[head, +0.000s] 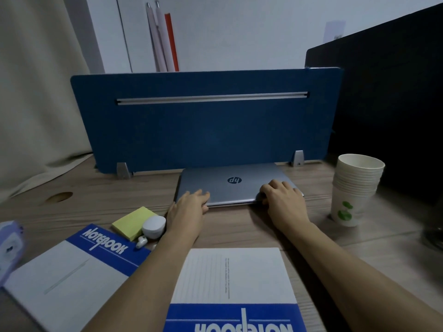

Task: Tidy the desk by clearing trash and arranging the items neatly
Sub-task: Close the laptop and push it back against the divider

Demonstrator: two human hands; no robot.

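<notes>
- Here, in the head view, both forearms reach forward over the bench (263,226) to the closed silver laptop (230,185), which lies flat just in front of the blue divider panel (203,130).
- The left hand (189,207) sits palm-down at the laptop's near left corner, its grip loosely closed on the front edge, thumb under the lip.
- The right hand (281,196) does the same at the near right corner, fingers curled over the lid, thumb at the edge.
- Left of the laptop lie a yellow sticky pad (133,222), a white earbud case (154,226) and a notebook (72,274).
- A second notebook (232,291), nearer than the laptop, is cut off by the bottom edge.
- Right of the laptop stands a stack of paper cups (356,188).
</notes>
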